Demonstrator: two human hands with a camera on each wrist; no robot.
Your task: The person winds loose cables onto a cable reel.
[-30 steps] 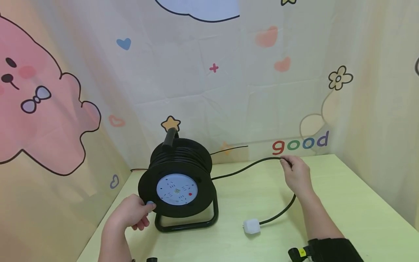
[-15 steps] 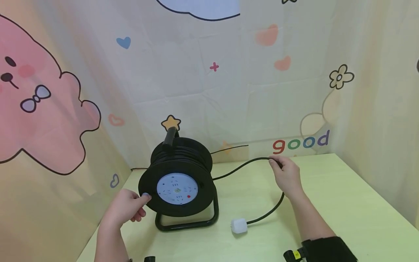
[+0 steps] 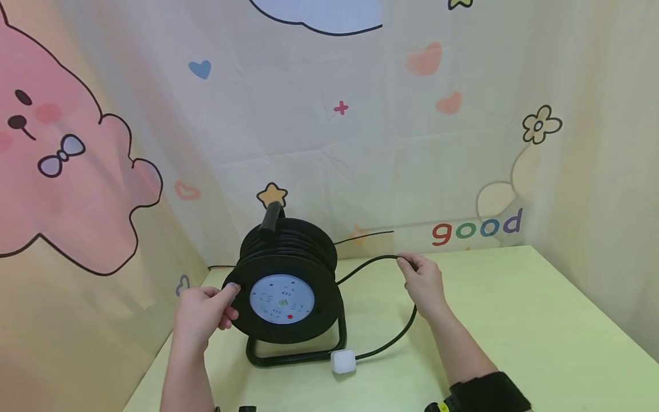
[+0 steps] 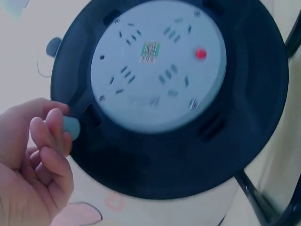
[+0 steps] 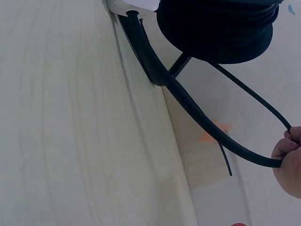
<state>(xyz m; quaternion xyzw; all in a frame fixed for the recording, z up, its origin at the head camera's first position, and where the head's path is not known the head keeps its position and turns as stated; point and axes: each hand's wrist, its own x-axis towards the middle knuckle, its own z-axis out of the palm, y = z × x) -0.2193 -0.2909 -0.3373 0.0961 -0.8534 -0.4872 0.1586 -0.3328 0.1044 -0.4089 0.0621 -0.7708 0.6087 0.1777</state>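
Observation:
A black cable reel stands on its tubular frame, with a round pale socket panel on its front disc. At the disc's left edge, my left hand pinches a small light-blue knob, partly covered by the fingers. My right hand holds the black cable between thumb and fingers, to the right of the reel. From there one stretch arches to the reel and the other curves down to a white plug beside the frame's front right corner. Wound cable fills the drum.
A carrying handle rises from the top of the reel. Behind it a thin dark wire shows at the back. The light table meets a printed cloth backdrop on the back and sides.
The front disc has turned clockwise, its red dot shifting down and left, with my left hand moving up along the edge. My right hand, cable and plug have moved left toward the reel.

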